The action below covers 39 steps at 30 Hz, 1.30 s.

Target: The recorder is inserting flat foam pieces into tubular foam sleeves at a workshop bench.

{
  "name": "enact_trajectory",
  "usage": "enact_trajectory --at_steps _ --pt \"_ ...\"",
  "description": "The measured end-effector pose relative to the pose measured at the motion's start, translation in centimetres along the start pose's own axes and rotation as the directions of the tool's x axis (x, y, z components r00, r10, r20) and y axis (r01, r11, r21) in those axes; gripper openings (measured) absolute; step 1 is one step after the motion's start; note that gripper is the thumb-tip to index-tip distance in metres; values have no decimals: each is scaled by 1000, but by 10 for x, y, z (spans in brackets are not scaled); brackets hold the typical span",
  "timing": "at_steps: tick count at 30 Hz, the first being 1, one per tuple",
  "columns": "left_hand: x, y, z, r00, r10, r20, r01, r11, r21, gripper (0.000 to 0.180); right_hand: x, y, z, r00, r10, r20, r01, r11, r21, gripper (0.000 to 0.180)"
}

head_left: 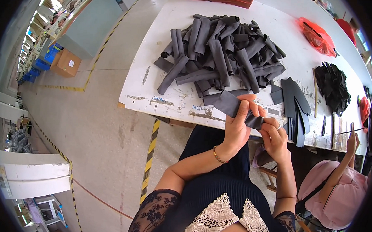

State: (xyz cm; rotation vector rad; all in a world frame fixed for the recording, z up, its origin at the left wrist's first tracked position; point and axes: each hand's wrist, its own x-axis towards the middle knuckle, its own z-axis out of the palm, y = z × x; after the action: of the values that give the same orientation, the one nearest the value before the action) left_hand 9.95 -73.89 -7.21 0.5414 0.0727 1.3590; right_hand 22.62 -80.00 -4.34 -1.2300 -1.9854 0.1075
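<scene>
- A long white tabletop (pixel 277 24) is stretching away from the wearer, its near edge passing just under the hands; clock directions here are counting from the hands, with 12 o'clock straight ahead.
- A seated co-worker in pink (pixel 336 193) is sitting at 4 o'clock, beside the tabletop.
- A broad heap of dark grey rolled strips (pixel 219 59) is lying between 11 and 12 o'clock, its lower edge close to the hands; the left hand is sitting nearer to it.
- A bunched black bundle (pixel 332 89) is resting farther off at 2 o'clock.
- A red plastic bag (pixel 316 36) is lying at 1 o'clock, near the far side.
- Flat grey strips (pixel 296 106) are fanning out between 2 and 3 o'clock, overhanging the near edge; the right hand is sitting nearer to these.
- The left hand (pixel 237 128) is pinching with its thumb on top, its fingers partly open and curving behind; the right hand (pixel 276 138) is closing its curled fingers on the other end.
- The grey piece (pixel 228 104) is lying between both hands, its long axis running from 10 to 4 o'clock, its free end pointing toward 10, past the left thumb.
- A beaded bracelet (pixel 220 155) is circling the left wrist.
</scene>
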Motion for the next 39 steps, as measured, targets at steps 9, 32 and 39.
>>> enact_trajectory --at_steps 9,32,39 --pt "7 31 -43 951 105 -292 -54 982 179 34 -2 10 2 994 -107 6 107 982 -157 30" --pt "8 46 -28 994 91 -55 -81 985 154 26 9 6 -4 980 -198 29 200 973 -113 28" --pt "18 37 -21 993 28 -111 -31 999 -24 29 8 11 7 993 -121 -11 121 992 19 28"
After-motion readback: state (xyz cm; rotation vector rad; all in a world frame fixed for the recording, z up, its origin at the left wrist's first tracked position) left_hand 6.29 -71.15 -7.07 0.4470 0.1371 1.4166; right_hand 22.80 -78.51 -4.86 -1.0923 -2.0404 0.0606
